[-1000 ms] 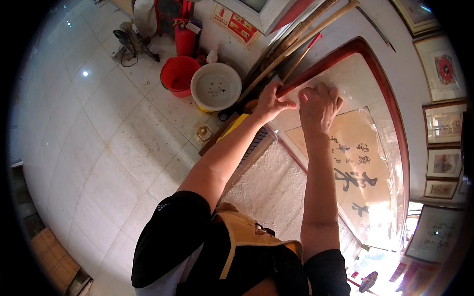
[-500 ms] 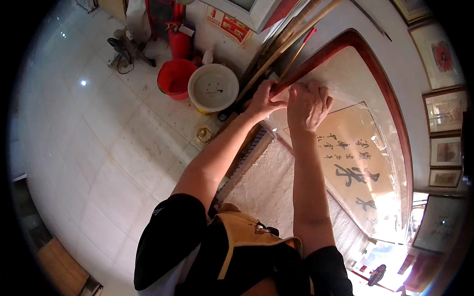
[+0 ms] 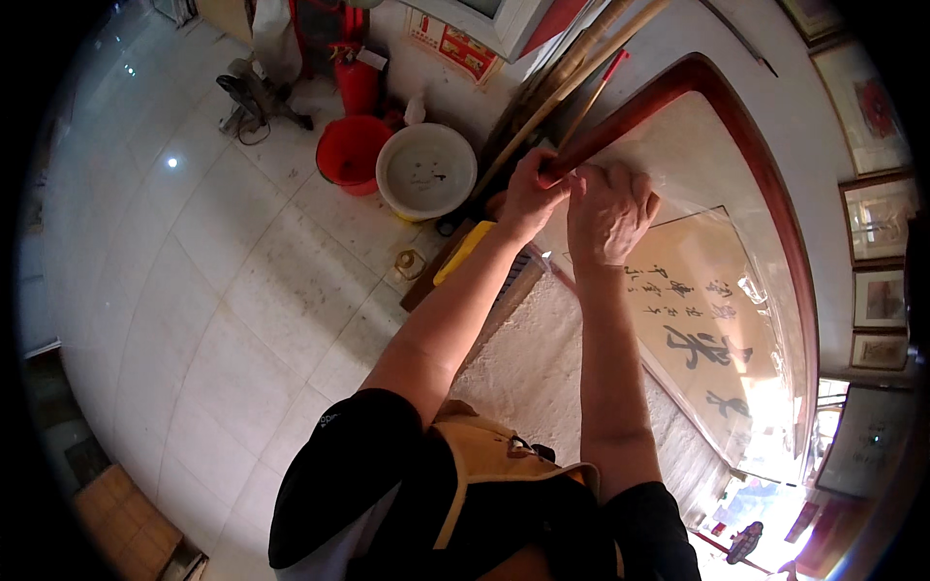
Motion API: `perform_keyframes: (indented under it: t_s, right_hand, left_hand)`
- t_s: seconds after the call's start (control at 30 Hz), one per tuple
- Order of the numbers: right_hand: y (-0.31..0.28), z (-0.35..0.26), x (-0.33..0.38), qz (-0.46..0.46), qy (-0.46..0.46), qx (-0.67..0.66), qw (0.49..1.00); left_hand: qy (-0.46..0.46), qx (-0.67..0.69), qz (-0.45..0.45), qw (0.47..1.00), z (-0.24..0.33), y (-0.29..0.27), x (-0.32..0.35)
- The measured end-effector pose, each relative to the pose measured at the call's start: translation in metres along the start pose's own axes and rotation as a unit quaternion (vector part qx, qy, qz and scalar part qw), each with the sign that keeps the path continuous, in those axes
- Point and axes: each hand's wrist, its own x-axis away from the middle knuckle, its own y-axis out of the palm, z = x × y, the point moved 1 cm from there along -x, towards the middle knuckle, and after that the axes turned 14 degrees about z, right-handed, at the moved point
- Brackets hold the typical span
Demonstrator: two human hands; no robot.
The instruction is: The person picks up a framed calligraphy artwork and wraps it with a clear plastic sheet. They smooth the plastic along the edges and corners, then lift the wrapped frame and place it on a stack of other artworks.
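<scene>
My left hand (image 3: 529, 201) is closed round the near-left end of a dark red wooden picture frame (image 3: 647, 114). Beside it, my right hand (image 3: 612, 215) has its fingers curled down against the clear plastic film (image 3: 751, 288), close to the frame's edge; the fingertips are hidden under the hand. Beneath the film lies a tan calligraphy sheet (image 3: 697, 257) with black brush characters. The film is wrinkled and glints along its right side. The thumb of my left hand reaches up to the right hand.
Below the frame is a whitish padded surface (image 3: 523, 329). A yellow object (image 3: 463, 254) lies beside my left forearm. On the tiled floor stand a pale basin (image 3: 426, 172), a red bucket (image 3: 351, 155) and a fire extinguisher (image 3: 357, 82). Wooden poles (image 3: 552, 97) lean at the wall.
My left hand has shifted, its thumb now against the right hand instead of apart from it. The left forearm has moved right, uncovering the yellow object. The view has shifted slightly.
</scene>
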Motion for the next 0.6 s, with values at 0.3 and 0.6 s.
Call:
perform_keyframes:
  t_s: [0.3, 0.6]
  right_hand:
    - [-0.005, 0.001, -0.004, 0.000, -0.018, -0.010, 1.000]
    - [-0.008, 0.012, -0.003, 0.007, -0.047, -0.054, 0.997]
  left_hand:
    - [0.059, -0.125, 0.048, 0.989, -0.004, -0.001, 0.001]
    - [-0.006, -0.133, -0.120, 0.984, 0.044, -0.014, -0.002]
